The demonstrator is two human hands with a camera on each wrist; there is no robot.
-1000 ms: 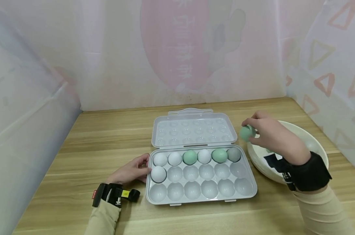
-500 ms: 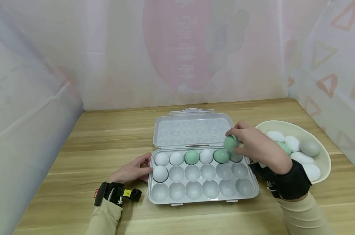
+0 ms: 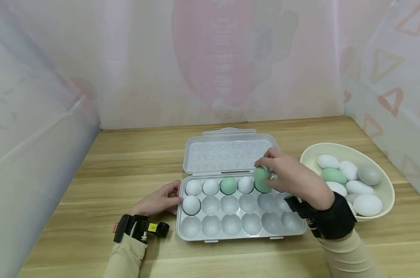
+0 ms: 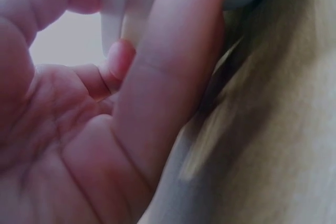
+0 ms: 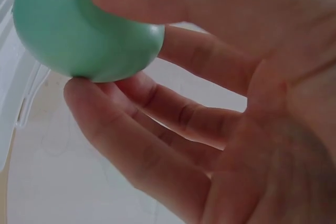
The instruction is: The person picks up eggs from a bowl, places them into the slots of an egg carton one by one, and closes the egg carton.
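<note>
My right hand point(image 3: 296, 175) pinches a green egg point(image 5: 86, 30) between thumb and fingertips. In the head view this egg is above the back row of the pale plastic egg box point(image 3: 241, 236), overlapping a seated green egg point(image 3: 263, 188). My left hand point(image 3: 158, 200) grips the box's left side, thumb on one face and fingers on the other in the left wrist view. White eggs point(image 3: 193, 188) and another green egg point(image 3: 228, 186) sit in the back row, and one white egg point(image 3: 191, 205) in the middle row. My right hand hides most of the back right corner.
The box's clear lid point(image 3: 223, 154) lies folded back behind it. A cream bowl point(image 3: 387, 193) with several white, green and greyish eggs stands at the right. The wooden table point(image 3: 126, 154) meets a printed curtain point(image 3: 140, 77) behind and at both sides.
My right hand has carried the green egg left, from beside the bowl to over the box's back row. My left hand keeps its grip on the box. The bowl's eggs have come into view.
</note>
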